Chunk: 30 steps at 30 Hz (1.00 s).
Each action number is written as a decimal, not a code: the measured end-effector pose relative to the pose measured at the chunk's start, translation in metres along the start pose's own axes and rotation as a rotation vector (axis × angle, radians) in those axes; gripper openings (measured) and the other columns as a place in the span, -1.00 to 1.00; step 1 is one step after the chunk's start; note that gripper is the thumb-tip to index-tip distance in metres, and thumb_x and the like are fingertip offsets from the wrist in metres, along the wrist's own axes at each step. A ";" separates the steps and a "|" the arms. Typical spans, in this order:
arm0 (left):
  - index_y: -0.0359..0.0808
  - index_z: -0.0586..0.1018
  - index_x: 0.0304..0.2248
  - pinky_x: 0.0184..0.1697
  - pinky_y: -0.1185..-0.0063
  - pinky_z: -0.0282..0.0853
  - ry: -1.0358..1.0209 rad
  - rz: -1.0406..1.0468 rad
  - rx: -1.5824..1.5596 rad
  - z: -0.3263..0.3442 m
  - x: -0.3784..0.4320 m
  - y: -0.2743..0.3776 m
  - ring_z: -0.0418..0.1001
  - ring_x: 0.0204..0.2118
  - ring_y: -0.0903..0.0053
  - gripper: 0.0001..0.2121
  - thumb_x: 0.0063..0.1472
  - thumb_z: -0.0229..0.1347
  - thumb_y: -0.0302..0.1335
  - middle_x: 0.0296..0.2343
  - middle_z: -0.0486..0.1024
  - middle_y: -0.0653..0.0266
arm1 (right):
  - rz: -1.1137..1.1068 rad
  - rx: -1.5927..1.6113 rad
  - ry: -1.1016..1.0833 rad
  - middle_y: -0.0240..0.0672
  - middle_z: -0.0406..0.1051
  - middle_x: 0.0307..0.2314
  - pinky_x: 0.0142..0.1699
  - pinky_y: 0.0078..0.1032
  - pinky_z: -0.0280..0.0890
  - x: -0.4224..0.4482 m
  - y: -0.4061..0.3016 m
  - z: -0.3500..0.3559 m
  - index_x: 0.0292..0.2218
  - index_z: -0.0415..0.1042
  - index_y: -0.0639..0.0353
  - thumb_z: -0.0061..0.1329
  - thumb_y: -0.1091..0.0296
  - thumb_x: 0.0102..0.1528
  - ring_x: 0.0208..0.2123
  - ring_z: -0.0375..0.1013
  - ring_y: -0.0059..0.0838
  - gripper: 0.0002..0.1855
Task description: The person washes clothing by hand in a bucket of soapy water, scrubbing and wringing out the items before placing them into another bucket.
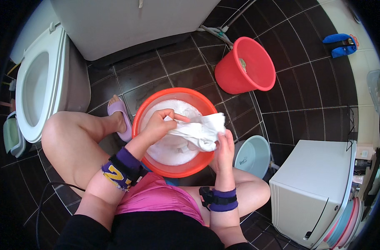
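Note:
An orange-red plastic basin [174, 173] stands between the person's legs, with white suds [165, 156] and some submerged white fabric in it. Over its right half, a bunched white cloth [205, 131] is held up between both hands. My left hand [162, 125] grips the cloth's left end, its index finger stretched out along it. My right hand [225, 147] pinches the cloth's right end near the basin's right rim. Purple wristbands with black straps are on both forearms.
A red bucket [227, 73] with something pale inside stands beyond the basin. A light blue basin [260, 156] leans at the right, near a white cabinet [312, 168]. A toilet [57, 84] is at the left. A black cable [40, 206] loops at lower left.

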<state>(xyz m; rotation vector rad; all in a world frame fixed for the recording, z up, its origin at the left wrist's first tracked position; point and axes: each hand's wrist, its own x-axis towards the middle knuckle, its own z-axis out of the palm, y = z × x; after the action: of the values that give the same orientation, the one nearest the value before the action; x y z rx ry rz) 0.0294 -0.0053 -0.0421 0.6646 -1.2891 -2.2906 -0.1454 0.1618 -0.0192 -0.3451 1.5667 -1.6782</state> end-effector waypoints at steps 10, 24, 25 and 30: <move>-0.25 0.24 0.07 0.03 0.49 0.21 -0.141 0.029 0.524 0.029 -0.009 -0.023 0.27 0.05 0.35 -0.39 0.00 0.13 -0.32 -0.02 0.31 0.14 | 0.060 0.209 -0.122 -0.20 0.31 -0.17 0.05 -0.46 0.14 -0.002 -0.022 0.021 -0.11 0.25 0.31 -0.28 0.51 -0.03 -0.08 0.29 -0.42 -0.61; -0.33 0.52 -0.34 -0.18 0.46 0.31 -0.118 0.208 0.838 0.006 0.007 -0.029 0.43 -0.30 0.25 -0.75 0.09 0.00 -0.32 -0.40 0.45 0.16 | -0.356 -0.298 -0.004 -0.29 0.37 -0.29 -0.17 -0.62 0.27 0.032 -0.013 -0.010 -0.20 0.22 0.19 -0.06 0.52 0.10 -0.25 0.35 -0.56 -0.78; -0.35 0.51 -0.33 -0.18 0.48 0.30 -0.031 0.199 0.683 0.005 0.008 -0.037 0.43 -0.29 0.29 -0.75 0.11 -0.01 -0.34 -0.41 0.45 0.18 | -0.292 -0.217 -0.021 -0.27 0.36 -0.25 -0.14 -0.59 0.27 0.031 -0.009 -0.005 -0.13 0.21 0.20 -0.08 0.52 0.11 -0.22 0.36 -0.52 -0.73; -0.41 0.47 -0.28 -0.20 0.55 0.29 0.334 -0.231 -0.305 0.036 0.007 -0.031 0.40 -0.27 0.49 -0.74 0.20 -0.07 -0.35 -0.41 0.45 0.23 | 0.015 -0.174 -0.019 -0.25 0.39 -0.19 -0.02 -0.57 0.23 0.043 0.031 -0.005 -0.09 0.35 0.35 -0.23 0.34 0.21 -0.12 0.35 -0.51 -0.68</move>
<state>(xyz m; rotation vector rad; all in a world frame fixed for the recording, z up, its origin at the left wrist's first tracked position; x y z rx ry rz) -0.0015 0.0298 -0.0540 1.0733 -0.7237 -2.3548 -0.1655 0.1375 -0.0620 -0.4359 1.7020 -1.5261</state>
